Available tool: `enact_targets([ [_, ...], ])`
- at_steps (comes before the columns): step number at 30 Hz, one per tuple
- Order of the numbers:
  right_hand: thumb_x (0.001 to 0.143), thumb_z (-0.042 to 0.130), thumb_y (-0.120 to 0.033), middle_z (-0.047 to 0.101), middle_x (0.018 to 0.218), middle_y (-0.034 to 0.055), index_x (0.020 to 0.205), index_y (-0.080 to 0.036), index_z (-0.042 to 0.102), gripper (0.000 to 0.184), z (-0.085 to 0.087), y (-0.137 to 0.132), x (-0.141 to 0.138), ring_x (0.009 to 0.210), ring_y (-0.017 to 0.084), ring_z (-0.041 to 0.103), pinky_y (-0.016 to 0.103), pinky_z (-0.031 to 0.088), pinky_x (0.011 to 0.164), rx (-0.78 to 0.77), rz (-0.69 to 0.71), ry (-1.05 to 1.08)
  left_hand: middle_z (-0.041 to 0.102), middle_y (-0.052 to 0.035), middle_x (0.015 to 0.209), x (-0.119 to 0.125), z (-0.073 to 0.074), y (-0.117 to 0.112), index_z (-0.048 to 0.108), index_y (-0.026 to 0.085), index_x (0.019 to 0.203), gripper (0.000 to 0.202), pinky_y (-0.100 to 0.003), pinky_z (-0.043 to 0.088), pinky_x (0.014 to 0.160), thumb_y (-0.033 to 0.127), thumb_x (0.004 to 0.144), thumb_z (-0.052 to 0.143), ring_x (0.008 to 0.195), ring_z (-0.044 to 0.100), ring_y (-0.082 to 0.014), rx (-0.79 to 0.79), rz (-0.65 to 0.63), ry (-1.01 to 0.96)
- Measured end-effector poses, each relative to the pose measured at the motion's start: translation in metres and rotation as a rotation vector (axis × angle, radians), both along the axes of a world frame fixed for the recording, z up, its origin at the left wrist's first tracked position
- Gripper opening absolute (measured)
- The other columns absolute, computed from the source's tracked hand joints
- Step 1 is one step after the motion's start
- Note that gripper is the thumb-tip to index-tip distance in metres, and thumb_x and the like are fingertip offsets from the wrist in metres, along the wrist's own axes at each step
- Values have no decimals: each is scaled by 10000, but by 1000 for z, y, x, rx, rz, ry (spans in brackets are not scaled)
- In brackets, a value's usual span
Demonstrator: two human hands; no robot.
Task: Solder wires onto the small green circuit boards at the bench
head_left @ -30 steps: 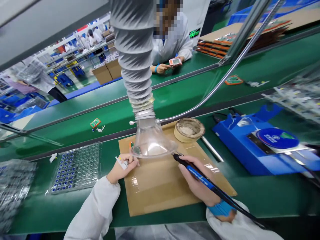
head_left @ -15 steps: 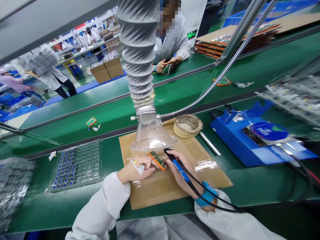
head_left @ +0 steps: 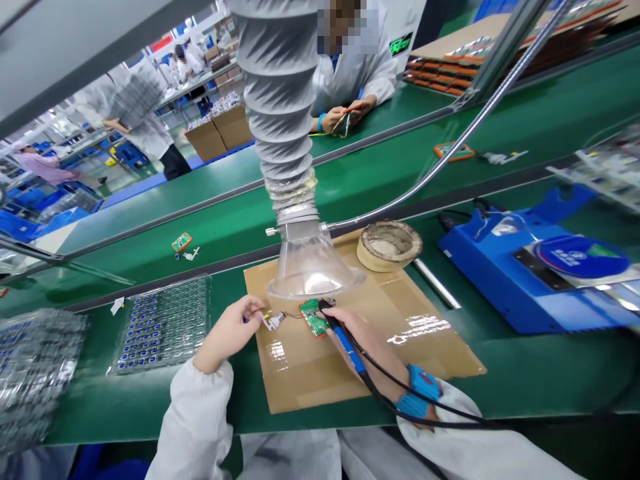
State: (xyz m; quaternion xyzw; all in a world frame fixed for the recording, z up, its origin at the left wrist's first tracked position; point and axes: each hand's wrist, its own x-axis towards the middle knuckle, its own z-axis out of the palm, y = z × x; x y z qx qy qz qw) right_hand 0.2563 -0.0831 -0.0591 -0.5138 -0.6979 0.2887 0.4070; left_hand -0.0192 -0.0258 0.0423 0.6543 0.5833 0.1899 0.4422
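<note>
On the brown cardboard sheet, a green circuit board with an orange edge lies under the clear fume hood. Thin wires run from it to a small white plastic part at its left. My left hand has thumb and fingertips pinched at the left end of that part. In my right hand is a soldering iron with a black and blue handle, its front end over the board's right side. The fingers hide part of the board, and the iron's tip cannot be made out.
A ridged grey duct ends in the fume hood. Behind the sheet stands a round pot, with a metal rod and a blue machine rightward. At left lies a clear tray of small blue-topped parts. A co-worker sits opposite.
My left hand has moved left, off the board and onto the white part. The board now lies flatter, its green face showing. My right hand has brought the iron over it. The view has shifted slightly.
</note>
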Motion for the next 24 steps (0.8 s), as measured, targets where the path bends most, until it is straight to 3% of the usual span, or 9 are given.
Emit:
enact_targets([
  [4, 996, 549, -388, 722, 1205, 66, 1267, -259, 612, 306, 1, -4, -2, 1097, 275, 691, 456, 565, 949, 24, -45, 31, 687, -46, 794, 28, 1, -10, 665, 136, 1063, 355, -214, 412, 522, 435, 872, 664, 573, 535, -95, -170, 64, -290],
  [9, 995, 610, -338, 741, 1130, 47, 1263, -280, 550, 281, 24, -17, -18, 1055, 219, 713, 404, 564, 974, -40, -87, 362, 732, -85, 777, 53, -2, -23, 718, 102, 984, 459, -222, 497, 541, 476, 741, 825, 573, 604, -109, -289, 82, -437],
  [17, 897, 729, -362, 746, 970, 32, 1144, -261, 581, 305, 48, -14, -38, 842, 196, 737, 328, 636, 750, -156, -139, 703, 747, -58, 738, 78, -3, -44, 728, 155, 883, 288, -280, 591, 699, 403, 766, 816, 698, 712, -178, -139, 121, -374],
  [24, 878, 750, -363, 745, 894, 18, 1084, -256, 610, 271, 48, -14, -38, 805, 193, 737, 329, 635, 762, -139, -208, 689, 760, -56, 766, 80, -7, -46, 745, 177, 804, 173, -289, 574, 689, 350, 809, 744, 713, 714, -194, -128, 91, -302],
])
